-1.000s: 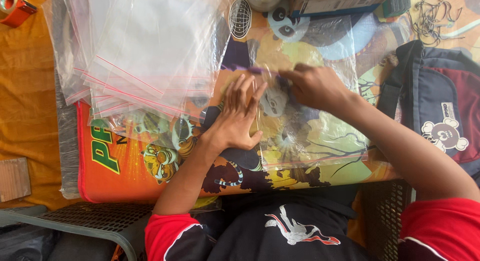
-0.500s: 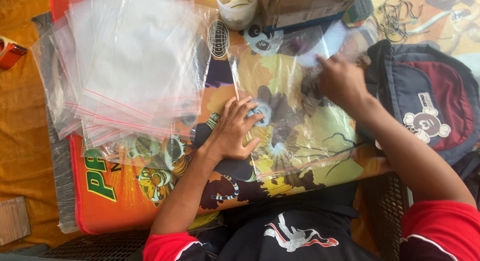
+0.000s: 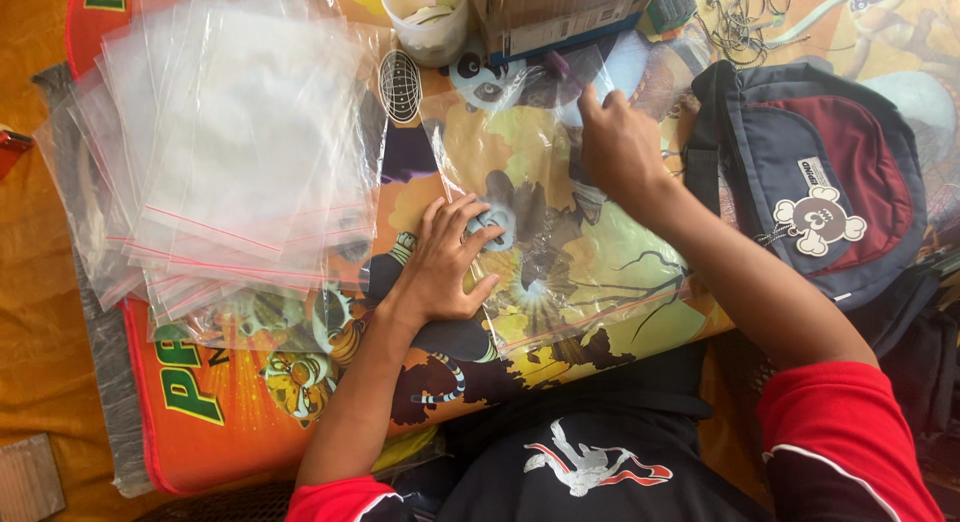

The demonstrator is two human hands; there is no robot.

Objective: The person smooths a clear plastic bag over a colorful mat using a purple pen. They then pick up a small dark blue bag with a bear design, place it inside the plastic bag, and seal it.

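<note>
A clear plastic zip bag [image 3: 560, 252] lies flat on a small table with a colourful cartoon top [image 3: 250, 402]. My left hand [image 3: 445, 262] presses flat on the bag's left part, fingers spread. My right hand [image 3: 620, 147] rests on the bag's far end, fingertips pinching or pressing its edge. Whether it grips the edge I cannot tell. A pile of several more clear zip bags with red strips [image 3: 230, 152] lies to the left of my left hand.
A white cup [image 3: 428, 17] and a cardboard box [image 3: 560, 12] stand at the table's far edge. A blue and maroon backpack [image 3: 820, 172] lies on the right. Tangled dark cords [image 3: 750, 17] sit beyond it. Orange cloth [image 3: 40, 312] covers the floor on the left.
My right hand has slid from the bag's middle out to its far end. My left hand stayed pressing the bag's left part, and the view shifted.
</note>
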